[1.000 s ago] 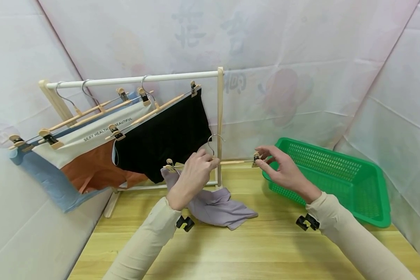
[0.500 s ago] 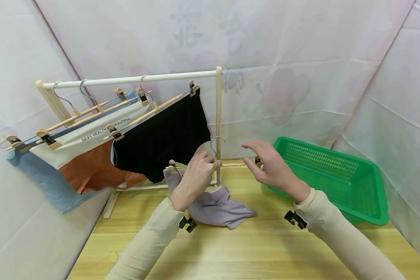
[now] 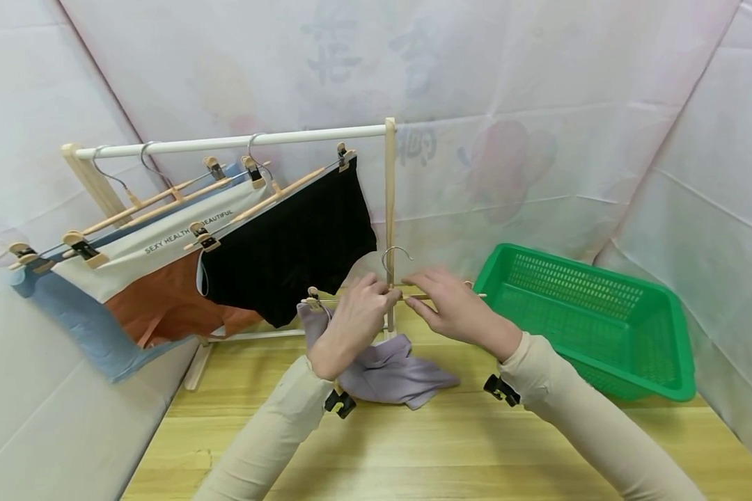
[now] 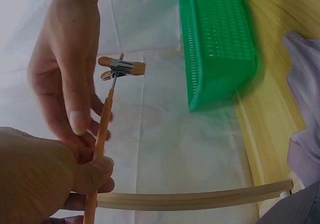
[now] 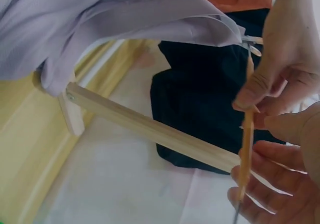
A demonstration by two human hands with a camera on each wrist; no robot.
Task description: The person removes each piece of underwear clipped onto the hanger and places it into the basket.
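My left hand [image 3: 358,314] grips a wooden clip hanger [image 4: 104,118] by its bar, near the middle, in front of the rack. Its metal hook points up. The hanger's left clip [image 3: 313,298] holds one corner of a lavender garment [image 3: 401,376], whose lower part lies on the table. The clip at the other end [image 4: 125,67] has no cloth in it in the left wrist view. My right hand [image 3: 460,309] is at the bar just right of the left hand. In the right wrist view its fingers [image 5: 272,184] are loosely extended beside the bar.
A wooden rack with a white rail [image 3: 238,142] stands at the left. Black shorts [image 3: 294,243], a white-and-orange garment [image 3: 163,292] and a light blue one [image 3: 94,334] hang from it. A green basket [image 3: 689,355] sits on the wooden table [image 3: 413,452] at the right.
My right hand has left the hanger's right clip and moved left along the bar to beside the left hand. The left hand and hanger have shifted slightly right.
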